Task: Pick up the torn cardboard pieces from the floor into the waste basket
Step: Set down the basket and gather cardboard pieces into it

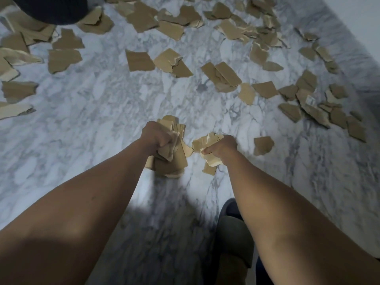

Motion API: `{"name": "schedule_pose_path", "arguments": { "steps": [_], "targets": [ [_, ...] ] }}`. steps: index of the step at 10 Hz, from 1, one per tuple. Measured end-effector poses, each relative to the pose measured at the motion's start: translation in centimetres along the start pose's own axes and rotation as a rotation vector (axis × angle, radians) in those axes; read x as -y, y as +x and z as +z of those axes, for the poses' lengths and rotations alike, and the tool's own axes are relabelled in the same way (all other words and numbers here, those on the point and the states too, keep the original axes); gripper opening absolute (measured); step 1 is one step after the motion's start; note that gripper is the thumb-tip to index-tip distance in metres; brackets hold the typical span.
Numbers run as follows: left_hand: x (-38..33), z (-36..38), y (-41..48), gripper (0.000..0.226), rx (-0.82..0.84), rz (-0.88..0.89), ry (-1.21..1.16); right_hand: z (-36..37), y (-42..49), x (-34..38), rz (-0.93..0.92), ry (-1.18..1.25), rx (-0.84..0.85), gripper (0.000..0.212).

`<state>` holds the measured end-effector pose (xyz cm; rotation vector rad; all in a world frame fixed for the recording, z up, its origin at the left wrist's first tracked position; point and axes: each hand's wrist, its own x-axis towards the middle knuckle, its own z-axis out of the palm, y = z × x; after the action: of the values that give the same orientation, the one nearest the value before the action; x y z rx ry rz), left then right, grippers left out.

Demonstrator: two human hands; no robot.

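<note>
Two handfuls of torn cardboard are in hand, and both look liable to shed. The left hand (156,138) is clenched round a thick, uneven stack (170,161) whose lower pieces fan out below the fist. A slackened grip or a quick swing would probably let the outer ones slide back onto the floor (92,124). The right hand (223,147) pinches a smaller bunch (206,141) between thumb and curled fingers, and one piece hangs low beneath the rest (the likeliest to fall). Reaching for more with either hand this full could also squeeze pieces out.

The dark rounded shape at the floor's far left corner I take to be the waste basket (51,9). Only part of it shows and its opening is out of view, so pieces tipped in from the side may miss. The way there crosses many loose pieces (139,60), which could skid under the slipper (232,233) on smooth marble.

Both bare arms reach forward and down, nearly parallel, with the hands side by side and near each other over the middle of the floor. Whether the stack's lower edge touches the floor I cannot tell. A lone piece (263,145) lies just beside the right hand. Most of the rest lies along the far edge and the right edge by the wall (357,17).
</note>
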<state>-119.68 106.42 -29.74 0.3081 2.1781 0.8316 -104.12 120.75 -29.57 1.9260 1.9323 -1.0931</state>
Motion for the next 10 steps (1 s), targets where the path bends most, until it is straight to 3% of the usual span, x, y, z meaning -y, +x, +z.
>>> {"name": "schedule_pose_path", "arguments": {
  "steps": [1,3,5,6,7,8,9,10],
  "targets": [
    [0.3,-0.4,-0.1,0.037,-0.007,-0.020,-0.020,0.5,-0.4,0.6,0.018,-0.088,-0.017,0.098],
    [0.4,-0.9,-1.0,0.052,0.020,-0.026,0.020,1.3,-0.1,0.9,0.031,0.015,-0.003,0.083],
    [1.2,-1.4,-1.1,0.055,0.032,-0.065,-0.019,2.8,0.4,2.3,-0.134,0.114,0.049,0.093],
    [1.4,-1.7,-1.0,0.043,0.010,-0.084,-0.118,2.6,1.6,2.3,-0.157,0.266,0.095,0.097],
    [2.1,-1.8,-0.3,0.045,-0.023,-0.099,-0.147,-0.3,1.9,1.7,-0.126,0.523,0.026,0.060],
    [2.5,-1.5,0.3,0.049,-0.040,-0.091,-0.174,-4.5,3.6,-0.5,-0.080,0.643,-0.105,0.047],
    [2.4,-1.3,0.6,0.045,-0.031,-0.086,-0.174,-7.8,6.1,-3.0,0.013,0.641,-0.303,0.042],
    [2.5,-1.3,1.0,0.040,-0.022,-0.098,-0.207,-10.0,6.0,-3.8,0.083,0.530,-0.391,0.048]
  ]
}}
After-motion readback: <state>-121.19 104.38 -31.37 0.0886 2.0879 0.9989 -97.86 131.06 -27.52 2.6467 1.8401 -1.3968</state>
